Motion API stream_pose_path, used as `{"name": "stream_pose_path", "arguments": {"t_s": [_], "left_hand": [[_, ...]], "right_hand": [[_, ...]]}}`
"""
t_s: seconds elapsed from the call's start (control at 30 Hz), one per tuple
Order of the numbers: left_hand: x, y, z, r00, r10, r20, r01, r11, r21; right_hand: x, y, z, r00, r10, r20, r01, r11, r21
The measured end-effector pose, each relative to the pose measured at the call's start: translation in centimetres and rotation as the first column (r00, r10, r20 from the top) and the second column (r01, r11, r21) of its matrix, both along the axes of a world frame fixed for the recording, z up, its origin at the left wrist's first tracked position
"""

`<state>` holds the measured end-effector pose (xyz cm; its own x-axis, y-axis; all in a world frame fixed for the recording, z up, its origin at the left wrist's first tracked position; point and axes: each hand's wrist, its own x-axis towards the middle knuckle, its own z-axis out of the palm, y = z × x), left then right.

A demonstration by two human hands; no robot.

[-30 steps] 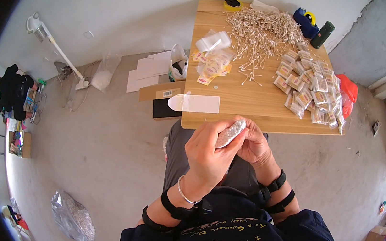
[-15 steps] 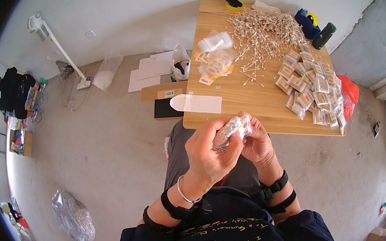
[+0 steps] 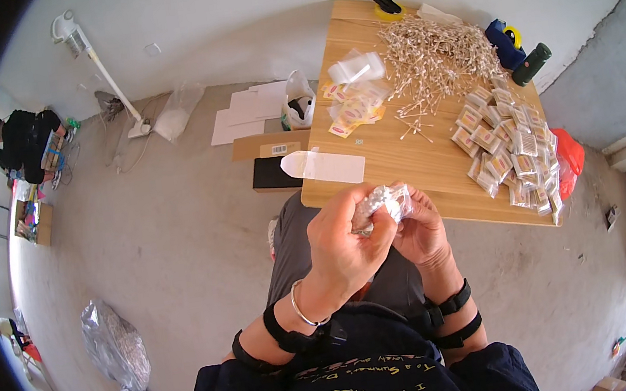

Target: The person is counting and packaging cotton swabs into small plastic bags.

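Just in front of the table's near edge, my left hand (image 3: 340, 240) is closed round a bundle of cotton swabs (image 3: 368, 210), with the white tips showing at the top. My right hand (image 3: 423, 235) pinches a clear plastic bag (image 3: 402, 197) against the bundle's right end. How far the swabs sit inside the bag is hidden by my fingers. On the wooden table (image 3: 395, 166), a large heap of loose cotton swabs (image 3: 440, 55) lies at the back. Filled swab packs (image 3: 505, 140) are piled at the right, and flat clear bags with yellow labels (image 3: 355, 108) lie at the left.
A white card sheet (image 3: 333, 168) overhangs the table's left edge, above a black box (image 3: 276, 172). A dark green bottle (image 3: 531, 65) and tape dispenser (image 3: 387, 7) stand at the back. A red bag (image 3: 570, 160) hangs at the right. Another person (image 3: 29, 144) bends far left.
The bundle has tilted more upright in my left hand, and more clear plastic shows by my right fingers. The whole view has shifted slightly.
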<state>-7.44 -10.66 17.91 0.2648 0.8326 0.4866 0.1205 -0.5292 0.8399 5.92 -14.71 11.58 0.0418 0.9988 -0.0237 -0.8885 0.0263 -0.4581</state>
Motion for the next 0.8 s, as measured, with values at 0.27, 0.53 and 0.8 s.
{"name": "stream_pose_path", "arguments": {"t_s": [0.27, 0.53, 0.8], "left_hand": [[0.0, 0.1, 0.3, 0.999, 0.029, -0.024, -0.03, 0.999, -0.042], [0.4, 0.2, 0.0, 0.998, 0.054, 0.036, -0.054, 0.999, 0.0], [0.3, -0.1, 0.4, 0.998, 0.039, -0.054, -0.034, 0.995, 0.093]], "right_hand": [[0.1, 0.0, 0.0, 0.994, -0.088, 0.071, 0.091, 0.995, -0.043], [1.1, 0.2, 0.0, 0.993, 0.004, 0.115, -0.017, 0.993, 0.116], [1.1, 0.0, -0.2, 0.994, 0.014, 0.104, -0.021, 0.997, 0.071]]}}
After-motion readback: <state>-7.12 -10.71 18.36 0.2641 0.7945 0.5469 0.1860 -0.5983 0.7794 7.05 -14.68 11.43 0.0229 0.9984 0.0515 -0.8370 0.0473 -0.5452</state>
